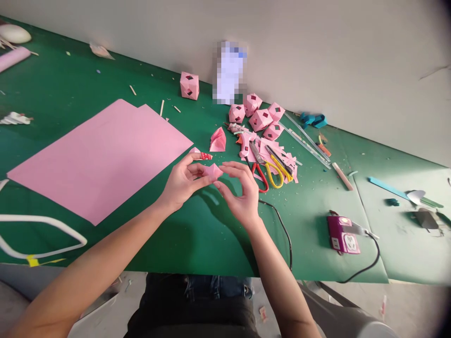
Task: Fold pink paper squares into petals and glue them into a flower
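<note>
Left of the person's left grip (pixel 179 182), overlapping pink sheets (pixel 98 159) lie flat on the green counter (pixel 169 256), their right corner close to the fingers. Just beyond both hands sits a folded pink petal-like piece (pixel 218 140), and farther off, near the grey wall (pixel 334 56), a pink paper box (pixel 189 86) with diamond-shaped openings. Beyond the right grip (pixel 243 192) five similar pink pieces (pixel 260 120) huddle together, with pink paper scraps (pixel 276 149) on their near side. Scissors with red and yellow handles (pixel 258 158) lie across the scraps, one red loop just beside the right fingers and closest to that hand. Clear sticks (pixel 310 148) extend past the scraps to the right. Along the right forearm a thin black cord (pixel 289 239) curves toward the counter's near edge; well apart, farther right, stands a purple adapter (pixel 343 234).

Between the two grips, raised above the counter, is a small folded pink paper (pixel 213 172). The left grip pinches it between thumb and fingers, a red patterned covering on one raised finger. The right grip holds its other end lightly at the fingertips, with a wide rounded gap behind them.
</note>
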Demonstrator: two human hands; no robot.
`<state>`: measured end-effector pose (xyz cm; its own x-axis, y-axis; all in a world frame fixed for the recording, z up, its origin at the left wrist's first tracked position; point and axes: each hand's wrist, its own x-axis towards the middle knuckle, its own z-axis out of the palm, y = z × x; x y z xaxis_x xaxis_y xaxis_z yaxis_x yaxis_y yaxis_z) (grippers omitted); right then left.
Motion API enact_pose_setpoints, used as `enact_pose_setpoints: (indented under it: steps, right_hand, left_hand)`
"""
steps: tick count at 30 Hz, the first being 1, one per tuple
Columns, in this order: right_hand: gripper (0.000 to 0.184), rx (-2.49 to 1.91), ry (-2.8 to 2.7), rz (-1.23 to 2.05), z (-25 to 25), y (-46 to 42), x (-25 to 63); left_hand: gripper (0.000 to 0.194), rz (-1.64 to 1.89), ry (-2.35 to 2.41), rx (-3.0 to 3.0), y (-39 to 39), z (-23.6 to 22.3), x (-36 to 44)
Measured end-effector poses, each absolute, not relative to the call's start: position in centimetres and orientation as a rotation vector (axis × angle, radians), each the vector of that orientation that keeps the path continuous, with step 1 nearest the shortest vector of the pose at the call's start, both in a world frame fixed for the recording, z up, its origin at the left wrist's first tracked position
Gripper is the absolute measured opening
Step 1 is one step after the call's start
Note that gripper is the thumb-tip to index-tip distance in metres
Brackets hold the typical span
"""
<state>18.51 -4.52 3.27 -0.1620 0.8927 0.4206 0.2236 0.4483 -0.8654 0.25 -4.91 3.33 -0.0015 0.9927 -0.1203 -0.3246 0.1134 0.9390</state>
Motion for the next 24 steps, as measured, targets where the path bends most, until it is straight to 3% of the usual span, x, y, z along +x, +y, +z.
enact_pose_setpoints:
  steps: [9,18,24]
  right_hand:
    - [0.010,-1.069,-1.657,0.856,3.17,-4.57,18.39]
    - [0.018,-0.954,-1.471,0.972,2.74,-4.10,18.55]
    - [0.012,-1.030,-1.366,1.134,2.68,-4.29,18.26]
  left_hand:
    - [0.051,1.216,0.935,0.727,-4.72,3.44,0.20]
    - [0.037,1.233,0.873,0.682,-4.83,3.75,0.23]
    - [0.027,1.249,0.902,0.727,-5.01,3.71,0.16]
